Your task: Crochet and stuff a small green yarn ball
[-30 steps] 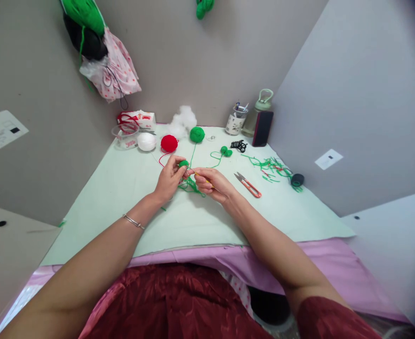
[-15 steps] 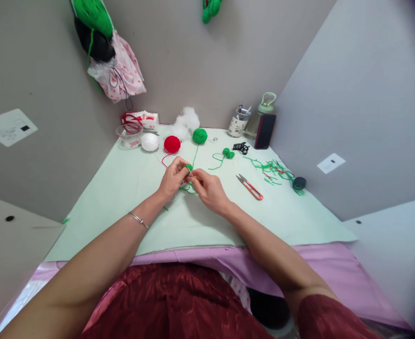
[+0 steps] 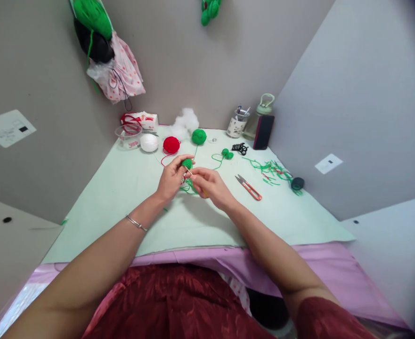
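Observation:
My left hand (image 3: 172,177) is closed round a small green crocheted piece (image 3: 187,163), whose rounded top shows above the fingers. In my right hand (image 3: 212,186) is a crochet hook (image 3: 189,171), its thin metal shaft pointing at the green piece and a yellow handle showing under the fingers. Both hands are close together above the table. Loose green yarn (image 3: 189,186) hangs or lies just below them. A strand runs from the hands back to a green yarn ball (image 3: 199,136).
Behind my hands are a red yarn ball (image 3: 171,145), a white yarn ball (image 3: 149,142) and white stuffing (image 3: 185,123). To the right lie orange-handled thread snips (image 3: 248,187), a black claw clip (image 3: 240,149) and green yarn scraps (image 3: 272,169). A phone (image 3: 264,133) leans against a bottle (image 3: 260,117).
My right hand has turned slightly, so more of the hook and its yellow handle shows. More of the green piece is visible in my left hand. The view has shifted a little.

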Tool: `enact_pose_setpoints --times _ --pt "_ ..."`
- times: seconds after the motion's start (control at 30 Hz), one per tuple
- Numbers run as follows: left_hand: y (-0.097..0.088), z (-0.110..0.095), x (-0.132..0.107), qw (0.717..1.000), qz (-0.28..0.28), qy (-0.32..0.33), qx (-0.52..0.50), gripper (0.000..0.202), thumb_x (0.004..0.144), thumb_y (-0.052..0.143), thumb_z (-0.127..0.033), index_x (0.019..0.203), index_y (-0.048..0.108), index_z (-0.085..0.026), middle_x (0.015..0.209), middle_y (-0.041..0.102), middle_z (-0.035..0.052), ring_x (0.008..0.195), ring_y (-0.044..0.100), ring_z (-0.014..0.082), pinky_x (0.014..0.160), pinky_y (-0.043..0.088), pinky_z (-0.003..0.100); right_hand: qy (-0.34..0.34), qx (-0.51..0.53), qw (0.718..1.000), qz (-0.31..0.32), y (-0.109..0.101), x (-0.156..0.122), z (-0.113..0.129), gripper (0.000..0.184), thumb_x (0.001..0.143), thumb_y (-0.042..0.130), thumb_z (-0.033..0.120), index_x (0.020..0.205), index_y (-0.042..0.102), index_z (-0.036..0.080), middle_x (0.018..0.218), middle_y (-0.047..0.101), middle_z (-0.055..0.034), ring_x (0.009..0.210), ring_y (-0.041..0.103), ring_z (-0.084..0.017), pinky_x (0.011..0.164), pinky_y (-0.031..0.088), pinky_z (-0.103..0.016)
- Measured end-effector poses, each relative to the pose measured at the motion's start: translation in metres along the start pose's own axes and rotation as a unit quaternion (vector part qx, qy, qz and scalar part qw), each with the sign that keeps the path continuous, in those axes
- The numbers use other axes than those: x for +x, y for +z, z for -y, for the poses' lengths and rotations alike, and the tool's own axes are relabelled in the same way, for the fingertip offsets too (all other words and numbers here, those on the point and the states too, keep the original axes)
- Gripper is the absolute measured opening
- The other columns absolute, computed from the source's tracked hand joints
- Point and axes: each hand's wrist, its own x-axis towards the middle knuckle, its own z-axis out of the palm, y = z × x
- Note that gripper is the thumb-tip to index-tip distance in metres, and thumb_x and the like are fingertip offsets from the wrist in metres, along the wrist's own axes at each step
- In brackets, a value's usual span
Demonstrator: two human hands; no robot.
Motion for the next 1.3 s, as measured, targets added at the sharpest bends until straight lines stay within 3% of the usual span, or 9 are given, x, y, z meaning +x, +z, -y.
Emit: enact_pose_setpoints --times 0.17,0.27,0.33,0.47,0.6,0.7,0.8,0.97,1.3 --pt "-0.010 0.016 0.008 0.999 -0.054 -0.001 0.004 0.021 0.081 0.064 -0.023 0.102 0.063 -0.023 0.100 0.069 0.0022 0.084 0.067 0.0170 0.085 0.054 0.032 0.115 0.126 0.972 0.160 -0.005 0.002 0.004 0.036 0.084 0.070 0.046 0.102 0.070 0.014 0.054 0.030 0.0133 0.043 0.017 -0.005 0.044 0.015 -0.022" --pt "-0.018 0.021 0.014 0.997 -0.070 -0.003 -0.015 0.022 0.080 0.064 -0.024 0.101 0.057 -0.024 0.104 0.069 0.0024 0.092 0.068 0.0174 0.094 0.054 0.034 0.134 0.044 0.940 0.312 -0.001 -0.004 0.006 0.038 0.091 0.066 0.045 0.111 0.072 0.014 0.054 0.040 0.0111 0.044 0.028 -0.006 0.045 0.023 -0.021" --pt "-0.021 0.020 0.016 0.998 -0.060 -0.009 -0.028 0.024 0.080 0.065 -0.026 0.103 0.057 -0.024 0.105 0.071 0.0033 0.097 0.069 0.0183 0.098 0.053 0.036 0.086 -0.066 0.937 0.333 0.000 -0.007 0.007 0.029 0.091 0.068 0.039 0.106 0.076 0.016 0.060 0.052 0.0070 0.052 0.042 -0.008 0.052 0.034 -0.022" --pt "-0.017 0.014 0.014 0.999 -0.024 -0.022 -0.039 0.026 0.080 0.069 -0.028 0.104 0.060 -0.023 0.102 0.074 0.0048 0.105 0.067 0.0208 0.096 0.052 0.034 -0.030 -0.183 0.972 0.142 -0.006 -0.002 0.002 0.012 0.081 0.079 0.030 0.082 0.076 0.018 0.083 0.069 -0.0020 0.080 0.059 -0.015 0.078 0.047 -0.028" --pt "-0.005 0.011 0.006 0.999 0.003 -0.038 -0.038 0.025 0.079 0.071 -0.028 0.104 0.065 -0.023 0.103 0.073 0.0031 0.100 0.066 0.0203 0.088 0.053 0.031 -0.038 -0.142 0.988 -0.052 -0.014 0.011 -0.007 0.027 0.088 0.069 0.041 0.105 0.067 0.020 0.109 0.068 -0.0069 0.088 0.061 -0.015 0.071 0.049 -0.026" --pt "0.000 0.013 0.002 0.998 0.003 -0.049 -0.035 0.026 0.080 0.070 -0.029 0.105 0.066 -0.024 0.098 0.070 0.0019 0.092 0.066 0.0189 0.082 0.054 0.030 0.004 -0.059 0.998 -0.035 -0.015 0.015 -0.009 0.046 0.086 0.067 0.050 0.121 0.058 0.021 0.097 0.069 -0.0046 0.071 0.062 -0.013 0.055 0.046 -0.023" --pt "0.002 0.016 0.002 0.998 -0.010 -0.049 -0.035 0.026 0.080 0.071 -0.030 0.105 0.065 -0.023 0.099 0.070 0.0023 0.092 0.066 0.0182 0.083 0.053 0.029 0.032 -0.028 0.999 -0.019 -0.015 0.016 -0.012 0.048 0.083 0.068 0.053 0.115 0.060 0.018 0.073 0.062 0.0023 0.058 0.054 -0.011 0.051 0.042 -0.023" --pt "0.003 0.018 0.002 0.998 -0.014 -0.049 -0.035 0.029 0.075 0.077 -0.029 0.100 0.062 -0.022 0.089 0.068 0.0007 0.081 0.064 0.0163 0.075 0.053 0.028 0.012 -0.120 0.989 -0.089 -0.017 0.018 -0.018 0.027 0.083 0.066 0.044 0.078 0.064 0.018 0.058 0.045 0.0068 0.056 0.036 -0.010 0.053 0.030 -0.024" --pt "0.001 0.030 0.005 0.997 -0.049 -0.060 -0.011 0.026 0.067 0.072 -0.014 0.085 0.054 -0.021 0.081 0.066 -0.0021 0.074 0.062 0.0135 0.070 0.049 0.026 -0.035 -0.293 0.945 -0.139 0.007 0.006 -0.009 0.021 0.089 0.056 0.027 0.069 0.057 0.022 0.059 0.049 0.0034 0.061 0.041 -0.015 0.065 0.027 -0.029"
